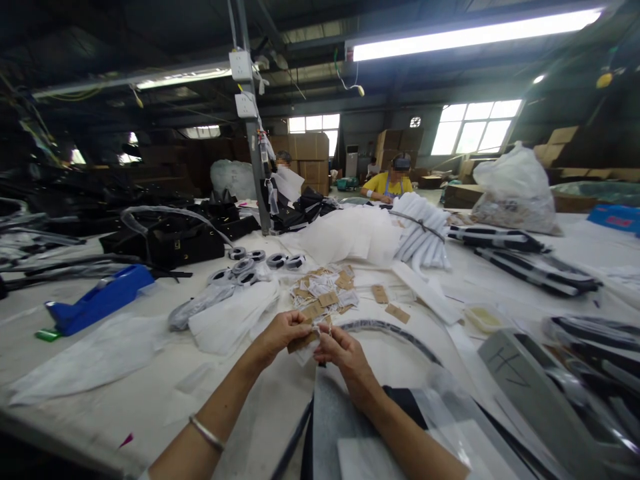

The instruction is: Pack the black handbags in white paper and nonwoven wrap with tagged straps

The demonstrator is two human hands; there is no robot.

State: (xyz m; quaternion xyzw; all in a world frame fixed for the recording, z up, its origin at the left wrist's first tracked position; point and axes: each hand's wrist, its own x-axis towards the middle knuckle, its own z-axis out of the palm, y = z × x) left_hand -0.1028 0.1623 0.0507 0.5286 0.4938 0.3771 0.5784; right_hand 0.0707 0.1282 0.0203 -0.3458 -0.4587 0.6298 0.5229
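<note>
My left hand (281,331) and my right hand (341,349) meet in front of me, both pinched on a small brown paper tag (302,341). A bangle circles my left wrist. Just beyond my fingers lies a pile of brown and white tags (324,293) on the white table (150,393). A black strap (395,331) curves past my right hand, and a black bag in clear plastic wrap (350,413) lies under my right forearm.
A blue tape dispenser (97,301) sits at left, tape rolls (250,263) and white pouches (227,320) behind the tags. Black bags (170,240) crowd the back left, striped straps (525,257) the right. A person in yellow (389,183) works at the far end.
</note>
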